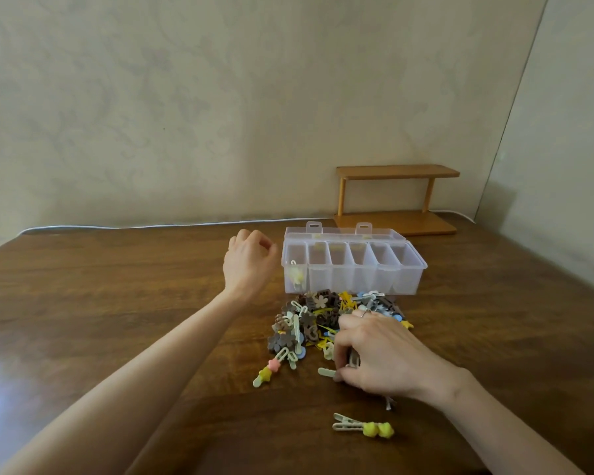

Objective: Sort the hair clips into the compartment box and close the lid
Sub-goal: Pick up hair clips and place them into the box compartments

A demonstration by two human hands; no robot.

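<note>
The clear plastic compartment box [354, 272] stood on the bench [134, 303] with its lid [343, 233] swung open and tipped back behind it, two latch tabs pointing up. Six compartments ran in a row along it. The leftmost one held a yellow clip [296, 275], too blurred to make out further. Just before the box's front wall lay a loose heap of hair clips [306, 323]: brown flower shapes tangled with yellow, blue and pale green pieces. A pale clip with a pink star and a yellow bead [267, 371] lay at the heap's near left edge. A pale clip with two yellow pompoms [362, 427] lay on its side, apart from the heap on its near side.
</note>
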